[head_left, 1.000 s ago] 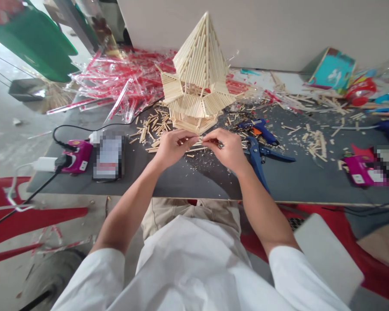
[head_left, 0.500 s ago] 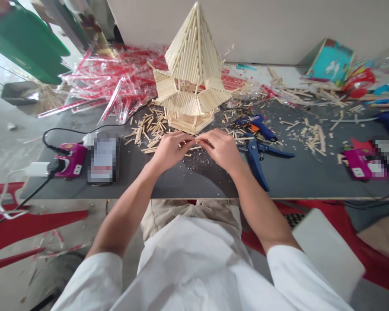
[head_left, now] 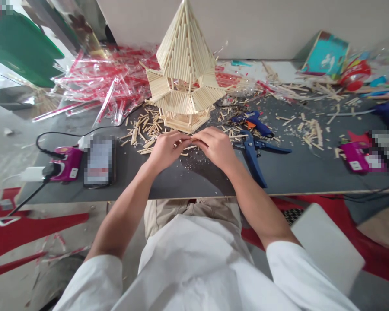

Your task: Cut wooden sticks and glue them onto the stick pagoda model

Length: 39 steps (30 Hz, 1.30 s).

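Observation:
A pagoda model of thin pale wooden sticks [head_left: 187, 43] stands upright on the table, with a pointed roof over a wider lower roof. Just in front of its base, my left hand [head_left: 169, 149] and my right hand [head_left: 215, 144] meet with their fingertips together. Both are closed in a pinch. Whatever lies between the fingers is too small and too covered to name. Loose cut sticks [head_left: 142, 129] lie beside my left hand. To the right of my right hand lie a blue hand cutter [head_left: 253, 157] and a blue glue gun [head_left: 254, 122].
A phone [head_left: 100, 160] and a purple power socket [head_left: 66, 163] with cables sit at the left. Red and clear plastic wrappers [head_left: 110, 82] pile up behind. A second purple socket [head_left: 356, 157] is on the right, and stick scraps [head_left: 313, 131] cover the table between.
The view has shifted slightly, so the model and table items sit a little further left. My hands keep their pinch in front of the model's base.

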Tool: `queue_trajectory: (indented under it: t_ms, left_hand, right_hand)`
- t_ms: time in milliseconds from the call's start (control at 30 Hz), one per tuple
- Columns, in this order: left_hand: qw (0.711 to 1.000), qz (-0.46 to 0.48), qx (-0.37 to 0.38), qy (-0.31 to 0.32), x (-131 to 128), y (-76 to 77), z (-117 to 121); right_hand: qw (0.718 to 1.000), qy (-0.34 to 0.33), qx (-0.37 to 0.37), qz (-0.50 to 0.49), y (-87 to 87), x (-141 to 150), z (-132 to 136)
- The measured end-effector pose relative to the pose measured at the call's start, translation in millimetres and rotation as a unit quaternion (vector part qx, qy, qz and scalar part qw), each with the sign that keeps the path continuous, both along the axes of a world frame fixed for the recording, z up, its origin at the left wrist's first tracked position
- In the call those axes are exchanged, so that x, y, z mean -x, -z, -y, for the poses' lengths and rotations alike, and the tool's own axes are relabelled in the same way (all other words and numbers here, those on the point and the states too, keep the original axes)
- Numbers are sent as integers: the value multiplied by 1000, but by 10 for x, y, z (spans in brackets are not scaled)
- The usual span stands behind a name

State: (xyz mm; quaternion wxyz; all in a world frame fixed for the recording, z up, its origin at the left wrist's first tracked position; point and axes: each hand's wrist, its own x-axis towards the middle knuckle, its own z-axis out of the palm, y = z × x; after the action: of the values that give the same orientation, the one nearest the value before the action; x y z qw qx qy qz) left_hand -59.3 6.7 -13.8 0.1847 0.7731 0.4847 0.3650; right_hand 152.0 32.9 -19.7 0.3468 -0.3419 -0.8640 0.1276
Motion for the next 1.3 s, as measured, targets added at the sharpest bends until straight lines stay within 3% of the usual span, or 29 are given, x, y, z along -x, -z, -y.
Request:
queue_trajectory:
  t_ms: [267,533,800,1300]
  left_hand:
    - [1000,15,15,-22,-21,28,6]
    - [983,137,120,0,-66,63,7]
    - [979,159,129,-14,-71,54,11]
    - [982,145,124,-15,-72,54,6]
  right_hand:
    - [997,-3,43,-70,-25,24,12]
    - [987,11,111,-117,-7,32,20]
    - [986,7,111,-122,-50,50,54]
    - [973,1,178,-147,-36,80,85]
